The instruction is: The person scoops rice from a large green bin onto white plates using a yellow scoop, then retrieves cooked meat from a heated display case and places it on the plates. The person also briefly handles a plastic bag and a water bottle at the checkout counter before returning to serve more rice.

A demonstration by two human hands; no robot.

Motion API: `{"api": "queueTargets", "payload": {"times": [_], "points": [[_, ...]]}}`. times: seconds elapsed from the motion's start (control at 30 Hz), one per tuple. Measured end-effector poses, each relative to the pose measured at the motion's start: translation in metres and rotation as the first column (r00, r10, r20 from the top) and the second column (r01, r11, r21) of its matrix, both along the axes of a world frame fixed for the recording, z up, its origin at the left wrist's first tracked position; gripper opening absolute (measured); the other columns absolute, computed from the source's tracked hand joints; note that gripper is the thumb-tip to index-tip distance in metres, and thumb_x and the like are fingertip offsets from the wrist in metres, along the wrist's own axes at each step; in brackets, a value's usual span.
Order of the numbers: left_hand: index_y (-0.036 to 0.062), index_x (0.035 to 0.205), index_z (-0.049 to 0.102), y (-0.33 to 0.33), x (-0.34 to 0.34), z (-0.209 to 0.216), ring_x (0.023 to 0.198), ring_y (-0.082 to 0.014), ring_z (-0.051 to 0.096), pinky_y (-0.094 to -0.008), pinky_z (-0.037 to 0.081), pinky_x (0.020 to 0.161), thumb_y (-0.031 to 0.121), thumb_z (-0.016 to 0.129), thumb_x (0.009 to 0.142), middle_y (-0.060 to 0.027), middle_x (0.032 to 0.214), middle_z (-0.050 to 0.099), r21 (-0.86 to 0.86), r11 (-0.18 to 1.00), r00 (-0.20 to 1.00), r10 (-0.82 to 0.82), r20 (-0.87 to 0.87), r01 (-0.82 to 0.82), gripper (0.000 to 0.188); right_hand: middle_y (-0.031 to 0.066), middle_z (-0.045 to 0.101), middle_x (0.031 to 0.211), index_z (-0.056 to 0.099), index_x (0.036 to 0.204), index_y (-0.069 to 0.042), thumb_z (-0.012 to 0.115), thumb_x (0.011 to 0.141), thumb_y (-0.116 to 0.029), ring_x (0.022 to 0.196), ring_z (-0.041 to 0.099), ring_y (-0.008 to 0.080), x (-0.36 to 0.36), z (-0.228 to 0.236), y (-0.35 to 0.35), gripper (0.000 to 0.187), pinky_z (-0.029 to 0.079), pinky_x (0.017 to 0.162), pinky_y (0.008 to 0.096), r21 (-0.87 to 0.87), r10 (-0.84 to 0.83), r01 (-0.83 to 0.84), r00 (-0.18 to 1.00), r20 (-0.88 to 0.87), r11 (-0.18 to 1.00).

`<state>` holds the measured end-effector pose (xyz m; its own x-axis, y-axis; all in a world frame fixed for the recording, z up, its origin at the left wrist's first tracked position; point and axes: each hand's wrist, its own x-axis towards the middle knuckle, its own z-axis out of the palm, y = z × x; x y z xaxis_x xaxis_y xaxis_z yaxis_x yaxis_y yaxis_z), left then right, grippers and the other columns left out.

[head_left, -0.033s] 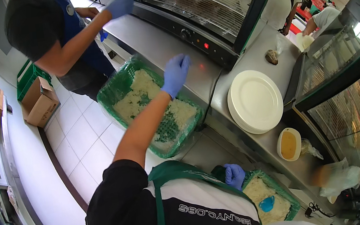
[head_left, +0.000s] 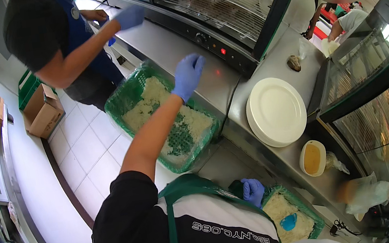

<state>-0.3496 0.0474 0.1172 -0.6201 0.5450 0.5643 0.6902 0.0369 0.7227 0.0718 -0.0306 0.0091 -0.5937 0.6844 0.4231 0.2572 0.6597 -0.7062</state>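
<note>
My left hand [head_left: 188, 77], in a blue-purple glove, reaches over the far side of a green basket [head_left: 116, 115] to the steel counter [head_left: 158, 39]. Its fingers are slightly bent, and nothing shows in them. Clear plastic lines the basket, and white rice [head_left: 151, 95] is heaped in it, with bare mesh showing in the middle. Gloved likewise, my right hand [head_left: 253, 191] is low beside my green apron, fingers curled; whether it grips anything is hidden. Just beyond it a second green basket [head_left: 317, 228] holds rice with a blue scoop-like cup [head_left: 288, 221] lying in it.
Stacked white plates [head_left: 276, 110] and a white bowl of yellow liquid [head_left: 312, 158] stand on the counter. A warming cabinet [head_left: 222, 35] runs behind it; another glass cabinet [head_left: 371, 106] is at right. A gloved co-worker [head_left: 59, 46] stands far left, near a cardboard box [head_left: 44, 110].
The co-worker's arms have shifted slightly, and the nearer gloved hand has moved a little. My left forearm has moved slightly left; my right hand stays put.
</note>
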Motion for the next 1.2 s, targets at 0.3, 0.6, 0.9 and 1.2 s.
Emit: {"api": "queueTargets", "payload": {"times": [0.3,0.6,0.9,1.2], "points": [[0.0082,0.086,0.061,0.119,-0.178,0.056,0.084,-0.0309,0.061,-0.0427,0.050,0.072,0.022,0.054,0.085,-0.0118,0.088,0.061,-0.228,0.918,0.810,0.147,-0.567,-0.326,0.015,0.0104,0.060,0.071,0.063,0.084,-0.008,0.060,0.084,-0.014,0.064,0.056,0.0302,-0.044,-0.005,0.025,0.006,0.044,0.059,0.0398,0.027,-0.092,0.088,0.982,0.168,0.996],[0.0068,0.090,0.064,0.193,-0.201,0.046,0.081,-0.0314,0.062,-0.0417,0.049,0.071,0.027,0.054,0.089,-0.0134,0.085,0.063,-0.204,0.976,0.929,0.000,-0.370,-0.081,0.022,0.0144,0.063,0.078,0.062,0.085,-0.007,0.058,0.084,-0.012,0.065,0.060,0.0343,-0.024,-0.042,0.008,0.006,0.047,0.059,0.0411,-0.206,-0.205,0.300,0.900,0.385,0.931],[0.0006,0.087,0.063,0.084,-0.045,-0.004,0.062,-0.0083,0.054,-0.0232,0.044,0.058,-0.003,0.049,0.084,-0.0061,0.080,0.064,0.248,0.913,0.886,-0.384,0.259,0.323,0.015,0.0159,0.060,0.072,0.060,0.082,-0.004,0.056,0.085,-0.009,0.063,0.058,0.0351,-0.044,-0.039,0.015,0.007,0.047,0.058,0.0410,-0.175,-0.265,0.350,0.886,0.382,0.920],[0.0012,0.090,0.064,0.045,0.016,-0.035,0.060,-0.0037,0.046,-0.0205,0.039,0.055,0.003,0.051,0.087,-0.0007,0.076,0.061,0.258,0.893,0.740,-0.450,0.500,0.369,0.013,0.0165,0.061,0.074,0.060,0.082,-0.003,0.055,0.086,-0.012,0.065,0.058,0.0354,-0.036,-0.038,0.008,0.011,0.047,0.059,0.0407,-0.164,-0.351,0.414,0.884,0.310,0.896]]}}
